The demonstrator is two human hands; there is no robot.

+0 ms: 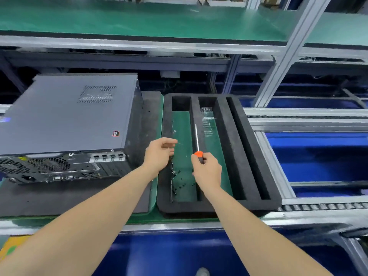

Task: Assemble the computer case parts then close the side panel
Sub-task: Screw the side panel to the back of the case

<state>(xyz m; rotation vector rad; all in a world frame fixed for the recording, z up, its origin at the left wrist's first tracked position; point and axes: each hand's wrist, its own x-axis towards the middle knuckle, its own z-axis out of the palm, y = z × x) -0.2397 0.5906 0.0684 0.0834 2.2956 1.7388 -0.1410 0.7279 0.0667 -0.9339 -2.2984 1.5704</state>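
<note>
The computer case (pixel 63 116) runs off the left edge. Small dark bits in the foam tray (pixel 249 156) — screws, maybe — are too blurred to name; the left hand (pixel 159 154) covers some.

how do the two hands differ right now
The right hand is closed around the handle of an orange-and-black screwdriver, shaft pointing away from the person; the left hand holds no tool, its fingers loosely curled and partly open. The left hand hovers over the left compartment of the black foam tray, where small dark screws lie; the right hand is over the divider beside it. Both are bare and over the tray.
</note>
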